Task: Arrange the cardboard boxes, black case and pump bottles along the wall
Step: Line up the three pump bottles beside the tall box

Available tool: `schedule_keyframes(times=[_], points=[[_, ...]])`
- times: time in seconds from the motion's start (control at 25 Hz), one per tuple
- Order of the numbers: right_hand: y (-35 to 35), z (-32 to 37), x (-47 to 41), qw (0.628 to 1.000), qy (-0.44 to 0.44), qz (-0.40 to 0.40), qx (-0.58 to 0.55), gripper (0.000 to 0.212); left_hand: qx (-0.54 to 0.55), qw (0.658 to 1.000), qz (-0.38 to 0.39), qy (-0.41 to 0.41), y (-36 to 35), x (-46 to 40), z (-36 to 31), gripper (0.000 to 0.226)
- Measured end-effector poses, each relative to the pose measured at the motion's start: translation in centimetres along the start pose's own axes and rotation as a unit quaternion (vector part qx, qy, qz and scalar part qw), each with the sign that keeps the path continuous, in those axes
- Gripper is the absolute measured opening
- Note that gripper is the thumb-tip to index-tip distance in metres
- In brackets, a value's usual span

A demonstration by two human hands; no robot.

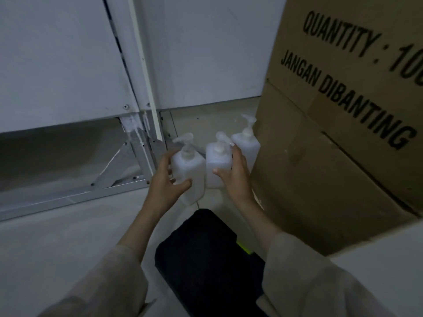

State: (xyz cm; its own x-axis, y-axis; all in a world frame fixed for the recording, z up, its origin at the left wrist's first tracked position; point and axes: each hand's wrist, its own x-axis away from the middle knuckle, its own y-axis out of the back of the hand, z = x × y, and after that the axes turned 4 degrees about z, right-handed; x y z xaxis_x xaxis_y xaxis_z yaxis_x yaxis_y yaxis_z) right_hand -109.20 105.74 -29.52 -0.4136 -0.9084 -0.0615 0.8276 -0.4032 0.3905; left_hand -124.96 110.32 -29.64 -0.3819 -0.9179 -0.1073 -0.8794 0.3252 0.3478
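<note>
We see three white pump bottles near the wall [206,53]: our left hand [168,179] grips the left bottle [190,170], fingers curled round it; our right hand [235,172] clasps the middle bottle [216,165]; the third bottle [247,145] touches the cardboard box [332,145]. The black case [206,259] lies nearer on the floor [57,248].

The three pump bottles [190,170] are translucent white. The cardboard box [332,145] is plain brown with black printed lettering. The case [206,259] is black with a neon yellow-green spot at its right edge. The wall [57,65] is pale grey, the floor [57,243] off-white, the sleeves [309,282] beige.
</note>
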Motion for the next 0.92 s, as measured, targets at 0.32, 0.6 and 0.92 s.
schedule_keyframes(times=[0.32,0.6,0.92], points=[[0.8,-3.6,4.1,0.998,0.051,0.036,0.03,0.044,0.037,0.999,0.015,0.002,-2.7,-3.2,1.5,0.078],[1.3,-4.1,3.4,0.983,-0.046,0.164,0.062,0.056,-0.017,0.998,-0.064,0.002,-4.3,-2.3,1.9,0.084],[1.6,-3.7,3.9,0.973,-0.083,0.205,0.063,0.049,0.043,0.995,-0.039,0.08,-3.8,-1.7,1.7,0.08]])
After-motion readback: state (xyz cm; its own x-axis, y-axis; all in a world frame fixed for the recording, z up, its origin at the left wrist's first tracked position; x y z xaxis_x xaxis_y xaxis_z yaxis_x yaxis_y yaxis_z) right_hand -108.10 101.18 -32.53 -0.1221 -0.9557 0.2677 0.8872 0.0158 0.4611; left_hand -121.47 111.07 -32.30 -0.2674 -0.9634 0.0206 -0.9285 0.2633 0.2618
